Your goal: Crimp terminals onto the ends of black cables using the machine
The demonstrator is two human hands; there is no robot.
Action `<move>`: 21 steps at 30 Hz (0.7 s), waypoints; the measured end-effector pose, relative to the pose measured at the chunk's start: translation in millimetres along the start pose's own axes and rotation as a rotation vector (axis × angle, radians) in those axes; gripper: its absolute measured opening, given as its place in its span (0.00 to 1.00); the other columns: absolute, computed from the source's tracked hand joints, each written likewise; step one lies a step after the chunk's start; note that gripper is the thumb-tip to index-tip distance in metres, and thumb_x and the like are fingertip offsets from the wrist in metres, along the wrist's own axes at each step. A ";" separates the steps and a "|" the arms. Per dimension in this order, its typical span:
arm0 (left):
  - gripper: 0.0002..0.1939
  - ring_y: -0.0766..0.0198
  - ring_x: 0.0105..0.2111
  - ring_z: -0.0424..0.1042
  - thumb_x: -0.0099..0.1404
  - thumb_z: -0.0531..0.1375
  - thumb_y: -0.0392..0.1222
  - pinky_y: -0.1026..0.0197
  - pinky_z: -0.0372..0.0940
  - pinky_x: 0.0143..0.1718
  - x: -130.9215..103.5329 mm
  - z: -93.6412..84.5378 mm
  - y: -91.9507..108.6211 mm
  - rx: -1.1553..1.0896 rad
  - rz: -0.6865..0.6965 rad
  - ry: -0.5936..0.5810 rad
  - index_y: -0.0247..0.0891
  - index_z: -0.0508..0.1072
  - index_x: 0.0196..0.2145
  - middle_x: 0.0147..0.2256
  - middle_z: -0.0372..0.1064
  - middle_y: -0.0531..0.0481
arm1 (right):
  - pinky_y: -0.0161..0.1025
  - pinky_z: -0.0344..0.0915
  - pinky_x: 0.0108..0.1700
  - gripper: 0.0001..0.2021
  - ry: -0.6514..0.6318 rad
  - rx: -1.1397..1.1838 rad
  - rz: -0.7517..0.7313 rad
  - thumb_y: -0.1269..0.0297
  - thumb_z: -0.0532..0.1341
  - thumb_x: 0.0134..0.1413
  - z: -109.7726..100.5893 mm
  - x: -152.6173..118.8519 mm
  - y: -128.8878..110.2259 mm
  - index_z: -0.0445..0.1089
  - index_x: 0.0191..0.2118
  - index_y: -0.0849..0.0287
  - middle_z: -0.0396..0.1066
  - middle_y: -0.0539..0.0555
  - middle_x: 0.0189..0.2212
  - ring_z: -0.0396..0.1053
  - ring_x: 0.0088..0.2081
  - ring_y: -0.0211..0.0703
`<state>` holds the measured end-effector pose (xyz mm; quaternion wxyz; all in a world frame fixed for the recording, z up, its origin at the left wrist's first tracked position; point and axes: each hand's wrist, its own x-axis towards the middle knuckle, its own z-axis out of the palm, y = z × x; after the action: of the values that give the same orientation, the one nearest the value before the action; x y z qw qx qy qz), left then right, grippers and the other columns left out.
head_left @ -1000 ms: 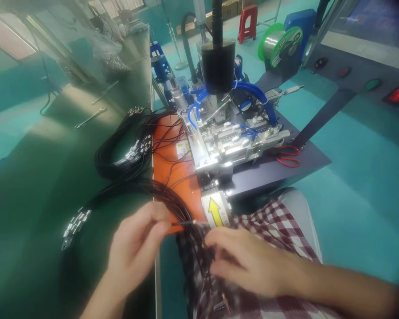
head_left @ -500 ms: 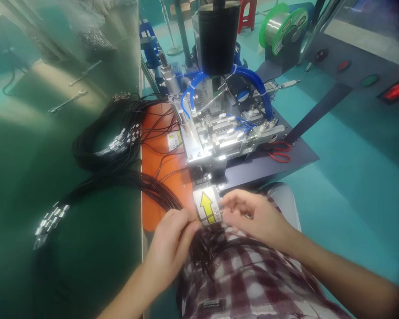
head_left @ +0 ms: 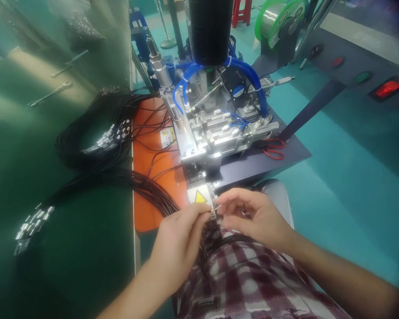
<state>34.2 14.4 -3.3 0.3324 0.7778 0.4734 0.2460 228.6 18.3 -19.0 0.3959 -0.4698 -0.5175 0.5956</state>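
My left hand [head_left: 182,235] is closed, thumb and forefinger pinching a thin black cable close to its end. The short pale tip of the cable [head_left: 217,207] sticks out toward my right hand. Right beside that tip is my right hand [head_left: 252,215], its fingers curled, with a gap between thumb and forefinger and nothing seen gripped there. Behind the fingertips, a white plate with a yellow arrow [head_left: 199,195] is partly covered by my left hand. A bundle of black cables [head_left: 156,190] runs from the left down beneath my left hand toward my lap.
Ahead stands a metal machine [head_left: 216,128] with blue air hoses on an orange and dark base. Coiled cables with silvery ends [head_left: 106,137] lie on the green table at left. A green wire spool [head_left: 279,22] and a control panel with a red lit switch [head_left: 389,89] are at right.
My left hand has moved right, closer to my right hand, so less cable shows between them and more of the arrow is covered. The whole view has shifted slightly.
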 end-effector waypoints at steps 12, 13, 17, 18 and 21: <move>0.11 0.70 0.23 0.61 0.71 0.51 0.40 0.68 0.58 0.25 0.8 4.6 -3.9 -0.161 -0.147 0.020 0.43 0.69 0.48 0.26 0.65 0.58 | 0.33 0.69 0.28 0.06 0.222 -0.036 -0.062 0.68 0.63 0.52 12.6 7.8 3.7 0.72 0.37 0.58 0.72 0.47 0.26 0.69 0.25 0.34; 0.13 0.70 0.23 0.62 0.71 0.51 0.40 0.68 0.59 0.25 0.7 5.1 -4.3 -0.157 -0.147 0.023 0.43 0.68 0.51 0.27 0.66 0.57 | 0.33 0.69 0.29 0.06 0.246 -0.100 -0.112 0.69 0.63 0.52 12.6 6.8 5.0 0.73 0.38 0.57 0.73 0.48 0.27 0.69 0.26 0.34; 0.17 0.70 0.26 0.64 0.71 0.51 0.39 0.68 0.61 0.28 1.3 7.2 -4.4 -0.121 -0.126 0.041 0.45 0.66 0.55 0.29 0.68 0.56 | 0.34 0.70 0.33 0.09 0.249 -0.330 -0.346 0.71 0.60 0.57 11.0 4.0 9.5 0.74 0.43 0.55 0.74 0.50 0.33 0.70 0.30 0.35; 0.17 0.70 0.25 0.63 0.71 0.51 0.39 0.68 0.61 0.27 1.4 7.7 -4.3 -0.112 -0.123 0.048 0.45 0.65 0.56 0.29 0.67 0.56 | 0.34 0.70 0.35 0.10 0.238 -0.384 -0.404 0.71 0.60 0.58 10.2 3.6 10.5 0.73 0.44 0.54 0.74 0.50 0.34 0.71 0.32 0.36; 0.20 0.70 0.22 0.60 0.71 0.51 0.38 0.69 0.58 0.24 1.5 9.0 -4.2 -0.088 -0.107 0.070 0.46 0.63 0.58 0.26 0.64 0.58 | 0.36 0.70 0.41 0.11 0.225 -0.563 -0.556 0.72 0.58 0.60 6.9 2.7 14.0 0.72 0.46 0.55 0.75 0.53 0.38 0.73 0.38 0.38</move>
<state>38.7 14.5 -12.3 0.3620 0.7271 0.5143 0.2753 221.4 17.1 -33.1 0.4519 -0.4640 -0.7211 0.2459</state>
